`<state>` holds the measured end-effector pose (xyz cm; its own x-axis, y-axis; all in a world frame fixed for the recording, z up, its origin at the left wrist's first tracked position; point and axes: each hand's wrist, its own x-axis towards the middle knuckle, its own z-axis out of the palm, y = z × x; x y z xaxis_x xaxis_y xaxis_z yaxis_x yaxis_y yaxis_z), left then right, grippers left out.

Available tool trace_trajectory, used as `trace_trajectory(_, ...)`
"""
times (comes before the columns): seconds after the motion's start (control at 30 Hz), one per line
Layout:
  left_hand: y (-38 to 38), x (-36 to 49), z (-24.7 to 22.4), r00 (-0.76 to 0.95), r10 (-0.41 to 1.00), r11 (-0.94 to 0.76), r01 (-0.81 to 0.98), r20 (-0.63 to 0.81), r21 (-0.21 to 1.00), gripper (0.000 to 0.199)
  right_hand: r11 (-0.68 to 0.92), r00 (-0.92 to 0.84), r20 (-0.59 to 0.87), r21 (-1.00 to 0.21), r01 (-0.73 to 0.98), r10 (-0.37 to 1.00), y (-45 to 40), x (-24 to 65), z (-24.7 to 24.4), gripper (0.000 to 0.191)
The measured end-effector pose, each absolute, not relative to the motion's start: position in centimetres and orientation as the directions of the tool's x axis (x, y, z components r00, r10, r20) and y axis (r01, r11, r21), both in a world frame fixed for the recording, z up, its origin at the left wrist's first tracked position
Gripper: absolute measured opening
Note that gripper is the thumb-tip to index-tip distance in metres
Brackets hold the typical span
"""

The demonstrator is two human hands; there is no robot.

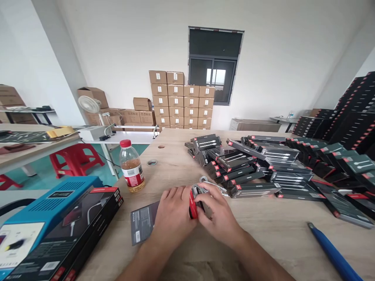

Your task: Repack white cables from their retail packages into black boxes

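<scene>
Both hands are together low in the middle of the view. My left hand [176,212] has its fingers wrapped round one side of a red and black band [192,206]. My right hand [218,216] pinches at the band's other side, thumb and forefinger curled close to it. A grey cable [204,184] lies looped just behind the hands on the wooden table [172,156]. Partly under my left hand and wrist is a flat dark printed card or box [141,223]. What the fingertips hide inside the band cannot be made out.
A bottle [132,168] with a red cap stands left, behind black boxes [84,230] and a blue machine [63,195]. Many black boxes [237,160] are piled on the right. A blue-handled tool [332,249] lies front right. A tape ring [152,162] sits behind.
</scene>
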<state>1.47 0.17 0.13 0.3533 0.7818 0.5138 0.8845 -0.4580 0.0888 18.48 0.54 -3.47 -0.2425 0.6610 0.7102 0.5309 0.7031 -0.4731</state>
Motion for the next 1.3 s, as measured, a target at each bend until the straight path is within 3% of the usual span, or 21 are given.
trace_trajectory(0.1, 0.1, 1.6, 0.0, 0.318, 0.753, -0.419, 0.907, 0.576, 0.048, 0.036, 0.675, -0.232, 0.685, -0.495, 0.546, 0.690, 1.0, 18.5, -3.9, 0.035)
trace_trajectory(0.2, 0.1, 1.6, -0.3, 0.324, 0.723, -0.408, 0.913, 0.610, -0.001, 0.043, 0.584, -0.196, 0.571, -0.645, 0.493, 0.797, 1.0, 18.0, -3.9, 0.039)
trace_trajectory(0.3, 0.2, 1.6, -0.5, 0.324, 0.723, -0.396, 0.918, 0.610, -0.017, 0.042, 0.450, -0.223, 0.396, -0.835, 0.317, 0.891, 0.7, 17.3, -3.4, 0.035)
trace_trajectory(0.4, 0.1, 1.8, -0.4, 0.331, 0.749, -0.419, 0.908, 0.574, 0.023, 0.047, 0.313, -0.220, 0.283, -0.942, 0.119, 0.934, 0.6, 17.1, -2.8, 0.017)
trace_trajectory(0.47, 0.0, 1.8, -0.1, 0.338, 0.780, -0.442, 0.893, 0.527, 0.082, 0.053, 0.272, -0.168, 0.263, -0.962, 0.032, 0.950, 0.8, 17.4, -2.6, 0.014)
trace_trajectory(0.7, -0.3, 0.0, 1.7, 0.336, 0.875, -0.436, 0.858, 0.348, 0.270, 0.082, 0.232, 0.118, 0.205, -0.928, -0.291, 0.972, 1.9, 20.5, -1.7, 0.030)
trace_trajectory(0.9, -0.3, -0.9, 2.4, 0.321, 0.909, -0.389, 0.882, 0.268, 0.264, 0.079, 0.387, 0.262, 0.404, -0.915, 0.117, 0.876, 2.5, 22.6, -1.3, 0.029)
trace_trajectory(1.03, -0.1, -1.0, 2.2, 0.311, 0.916, -0.368, 0.903, 0.254, 0.222, 0.076, 0.465, 0.308, 0.584, -0.799, 0.381, 0.751, 2.4, 23.0, -1.5, 0.029)
trace_trajectory(1.13, 0.0, -0.9, 1.8, 0.314, 0.911, -0.369, 0.910, 0.269, 0.187, 0.071, 0.555, 0.085, 0.753, -0.551, 0.623, 0.652, 2.0, 22.9, -1.6, 0.033)
trace_trajectory(1.2, 0.0, -0.8, 1.6, 0.315, 0.904, -0.373, 0.911, 0.288, 0.173, 0.068, 0.573, -0.095, 0.748, -0.413, 0.708, 0.657, 1.8, 22.7, -1.8, 0.021)
trace_trajectory(1.3, -0.1, -0.6, 1.5, 0.332, 0.894, -0.388, 0.909, 0.300, 0.152, 0.065, 0.513, -0.159, 0.640, -0.415, 0.751, 0.752, 1.6, 22.5, -2.0, 0.010)
